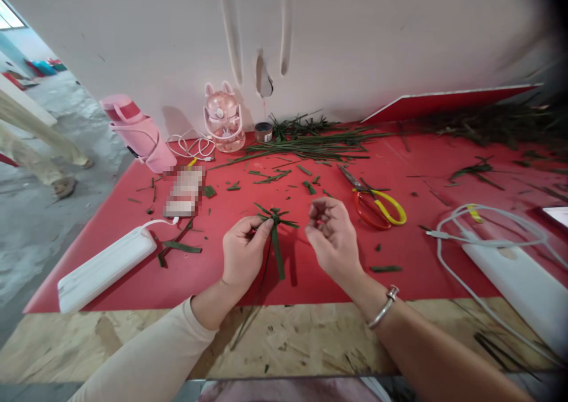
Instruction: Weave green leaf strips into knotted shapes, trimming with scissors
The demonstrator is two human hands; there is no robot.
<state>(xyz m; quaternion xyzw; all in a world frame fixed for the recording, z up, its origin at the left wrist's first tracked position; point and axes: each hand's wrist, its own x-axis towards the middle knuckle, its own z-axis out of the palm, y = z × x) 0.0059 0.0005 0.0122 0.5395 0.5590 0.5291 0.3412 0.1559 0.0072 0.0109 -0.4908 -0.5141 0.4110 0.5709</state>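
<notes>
My left hand [246, 245] pinches a small knotted piece of green leaf strips [277, 236] between thumb and forefinger. Short ends stick out around its knot, a broader strip hangs down, and a thin stalk trails toward the table's front edge. To the right of it, my right hand [332, 233] hovers with curled fingers, the thumb apart from them and nothing visible in between. It does not touch the leaf piece. Beyond my right hand lie scissors [373, 198] with one red and one yellow handle. Leaf scraps [271, 177] are scattered behind both hands.
Long green strips [310, 146] are piled at the back near a small tin [263, 132], a clear pink bottle [225, 121] and a pink flask [137, 132]. A phone [185, 192] is cabled to a white power bank [106, 269]. A white cable [452, 236] loops at right.
</notes>
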